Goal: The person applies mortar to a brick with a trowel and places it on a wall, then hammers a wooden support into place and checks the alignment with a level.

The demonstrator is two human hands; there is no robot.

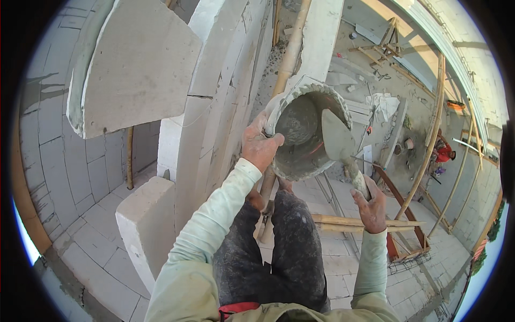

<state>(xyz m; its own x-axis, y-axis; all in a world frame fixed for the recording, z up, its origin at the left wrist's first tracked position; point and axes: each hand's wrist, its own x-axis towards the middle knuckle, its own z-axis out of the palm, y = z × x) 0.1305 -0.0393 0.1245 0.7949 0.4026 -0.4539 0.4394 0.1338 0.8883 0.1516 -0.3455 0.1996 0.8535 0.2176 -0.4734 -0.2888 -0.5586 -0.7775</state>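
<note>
My left hand (260,142) is closed on the left rim of a bucket (278,112), which is tilted so that I look into it. Mortar cakes its rim and walls, and wet grey mortar (298,122) lies at the bottom. In my right hand (371,205) is the handle of a trowel (337,135). Its broad grey blade reaches over the right rim into the bucket's mouth. Whether the blade touches the mortar or the inner wall, I cannot tell.
To the left rises a wall of pale blocks (206,80), with a cut block (142,70) at its top edged in grey mortar. Bamboo poles (292,48) run beneath me. Far below right, a person in red (443,151) is near buckets and rubble; a brown metal frame (394,199) stands nearer.
</note>
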